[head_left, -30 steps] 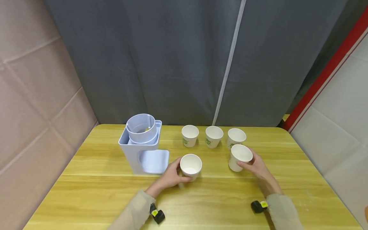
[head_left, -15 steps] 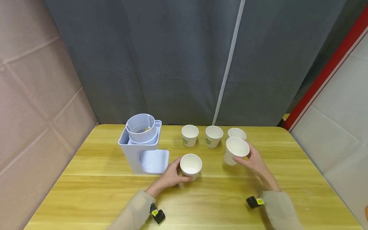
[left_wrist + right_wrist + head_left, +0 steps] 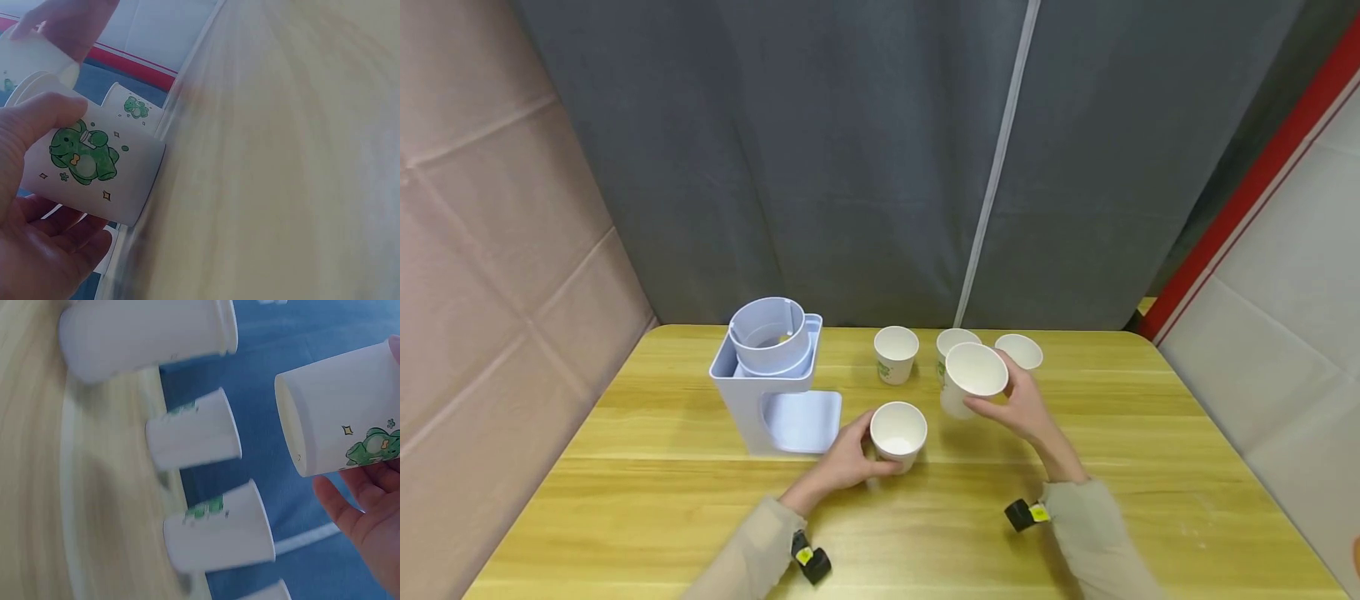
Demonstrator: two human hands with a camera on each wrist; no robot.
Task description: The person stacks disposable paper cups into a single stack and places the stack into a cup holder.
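Note:
My left hand [image 3: 846, 457] grips a white paper cup [image 3: 898, 429] that stands upright on the table. In the left wrist view, this paper cup [image 3: 94, 162] carries a green cartoon dinosaur, and a double line shows at its rim. Thumb on one side and fingers on the other, my right hand [image 3: 1018, 408] holds another white paper cup [image 3: 967, 379] raised off the table. Its underside faces the table in the right wrist view, where the held cup [image 3: 344, 412] shows a similar green print. In the head view it overlaps the middle cup [image 3: 953, 339] of the back row.
Paper cups [image 3: 895, 354] [image 3: 1021, 348] stand at either end of the back row. At left is a pale blue plastic dispenser [image 3: 741, 408] with a round hopper [image 3: 767, 333] and a flat base tray [image 3: 805, 421]. A grey curtain [image 3: 850, 167] hangs behind the wooden table [image 3: 662, 500].
My right hand has lifted its paper cup and carried it leftward, from in front of the right back cup to in front of the middle one. The left hand and its cup stay put.

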